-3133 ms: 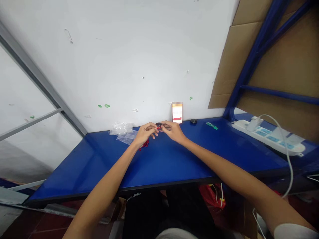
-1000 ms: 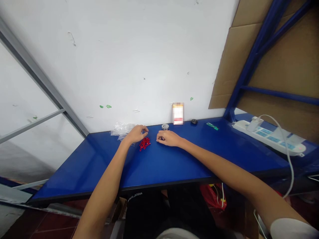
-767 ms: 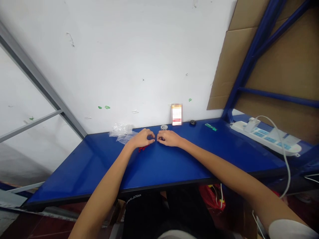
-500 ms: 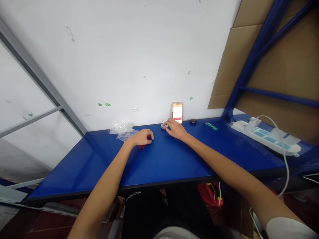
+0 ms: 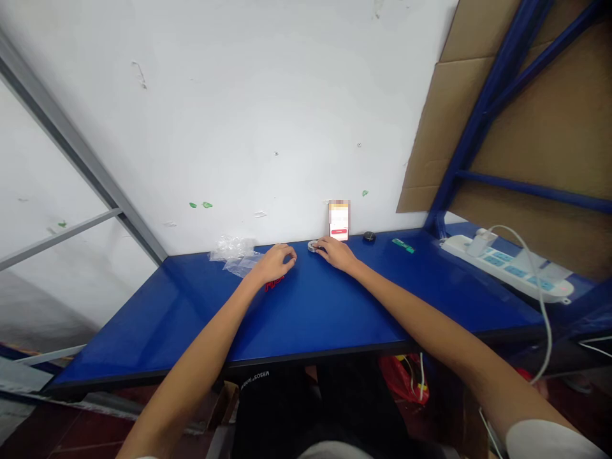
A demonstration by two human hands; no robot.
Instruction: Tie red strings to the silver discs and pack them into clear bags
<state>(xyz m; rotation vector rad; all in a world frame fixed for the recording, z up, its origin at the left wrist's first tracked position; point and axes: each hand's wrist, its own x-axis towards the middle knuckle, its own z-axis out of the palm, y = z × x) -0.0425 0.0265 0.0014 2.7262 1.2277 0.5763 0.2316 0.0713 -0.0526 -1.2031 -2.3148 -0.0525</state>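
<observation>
My left hand [image 5: 277, 263] is over the blue table [image 5: 306, 312], its fingers curved and its thumb apart from the index finger. Nothing shows in the gap between them. A thin red cord [image 5: 273, 284] lies loosely under the heel of this hand. Further right, my right hand [image 5: 337, 254] has its fingertips on a small, pale, ring-shaped roll [image 5: 312, 246] lying flat near the wall. Part of the roll is hidden by the fingers. Just behind the right hand, a phone [image 5: 339, 222] with a lit screen leans upright against the wall.
Crumpled clear plastic bags [image 5: 234, 250] lie left of my left hand. A small black round object [image 5: 369, 236] and a green-and-white packet [image 5: 403, 245] are to the right. A white power strip [image 5: 507, 268] with a plugged charger and cable sits at the right end.
My left hand has lifted a little and turned, so the gap between thumb and index finger shows more plainly. My right hand stays at the roll, its fingers lying flatter. The camera view has shifted slightly.
</observation>
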